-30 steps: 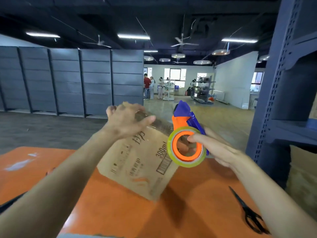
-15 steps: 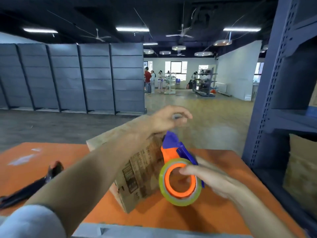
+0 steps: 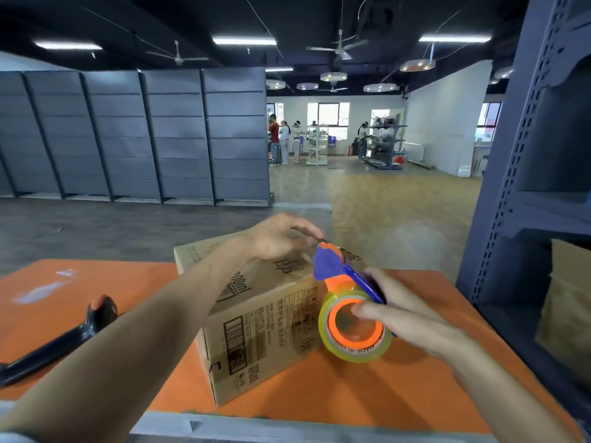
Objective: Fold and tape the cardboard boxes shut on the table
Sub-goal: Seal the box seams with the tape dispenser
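1. Cardboard box (image 3: 256, 314): standing near the front edge of the orange table (image 3: 96, 282), turned corner-on, barcode and print facing the camera, top flaps folded down.
2. Probably light, perhaps empty, judging by build. Stiff along edges and corners, yielding across the middle of panels and flaps. Dry matt board, so not slippery under skin.
3. Best held by pressing a flat palm on the top just beside the seam, or by squeezing opposite walls near the corners. Better not to lean on the flap centre, for fear of caving it in.
4. Left hand (image 3: 281, 238): over the far right part of the top, fingers loosely bent, tips close to the dispenser's nose. Pinching a tape end or only hovering: cannot tell.
5. Right hand (image 3: 403, 318): clamped round the tape dispenser (image 3: 329, 266), thumb laid across the orange core of the tape roll (image 3: 358, 350). Nose brought up to the box's top right edge, roll just beside the right wall.
6. Judged step: starting a strip along the top seam. Worth pinning the box down during the pull, or risk sliding it across the smooth table.
7. Further out: black tool (image 3: 64, 337) with an orange tip lying to the left, well apart from the box; blue metal rack (image 3: 511, 187) to the right, brown cardboard (image 3: 566, 314) on its shelf.
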Action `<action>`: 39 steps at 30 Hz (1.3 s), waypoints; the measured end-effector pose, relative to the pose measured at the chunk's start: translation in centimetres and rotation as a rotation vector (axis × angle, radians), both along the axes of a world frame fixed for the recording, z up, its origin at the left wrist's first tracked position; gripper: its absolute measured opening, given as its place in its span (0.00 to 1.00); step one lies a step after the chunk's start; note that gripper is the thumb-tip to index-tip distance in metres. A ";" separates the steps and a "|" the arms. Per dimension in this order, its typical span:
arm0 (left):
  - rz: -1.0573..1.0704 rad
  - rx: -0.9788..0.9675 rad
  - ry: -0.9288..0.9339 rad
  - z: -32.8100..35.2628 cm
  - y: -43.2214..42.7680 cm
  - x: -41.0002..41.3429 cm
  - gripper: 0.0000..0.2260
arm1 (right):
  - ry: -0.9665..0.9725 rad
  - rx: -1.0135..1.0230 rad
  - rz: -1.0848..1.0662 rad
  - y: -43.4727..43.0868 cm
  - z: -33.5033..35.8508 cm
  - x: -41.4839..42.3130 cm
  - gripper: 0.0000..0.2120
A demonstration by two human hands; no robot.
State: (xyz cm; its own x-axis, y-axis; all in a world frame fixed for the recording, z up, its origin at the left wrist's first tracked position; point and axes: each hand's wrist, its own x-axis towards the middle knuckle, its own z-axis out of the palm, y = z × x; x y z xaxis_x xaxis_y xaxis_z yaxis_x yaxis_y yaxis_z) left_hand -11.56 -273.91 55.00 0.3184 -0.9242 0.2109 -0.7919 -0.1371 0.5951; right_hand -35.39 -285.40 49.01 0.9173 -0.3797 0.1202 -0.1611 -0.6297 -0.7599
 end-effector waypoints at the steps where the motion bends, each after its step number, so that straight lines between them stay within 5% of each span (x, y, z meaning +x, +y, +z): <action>1: 0.008 0.005 -0.030 0.1 0.8 -0.2 0.10 | 0.000 -0.006 -0.035 0.0 -0.3 -0.1 0.19; 9: 0.016 0.263 -0.256 -0.7 9.8 -1.5 0.19 | -0.070 -0.111 -0.143 0.5 -3.7 -0.3 0.24; 14: 0.148 0.168 -0.361 -3.3 10.8 -3.3 0.23 | -0.130 -0.057 -0.179 1.7 -4.6 -0.2 0.17; 28: 0.358 0.100 -0.260 -3.6 8.3 -4.6 0.22 | -0.258 -0.065 -0.251 0.7 -4.6 -0.5 0.18; 39: 0.318 0.150 -0.195 -2.9 8.3 -4.9 0.20 | -0.243 -0.080 -0.246 1.4 -4.9 -1.1 0.18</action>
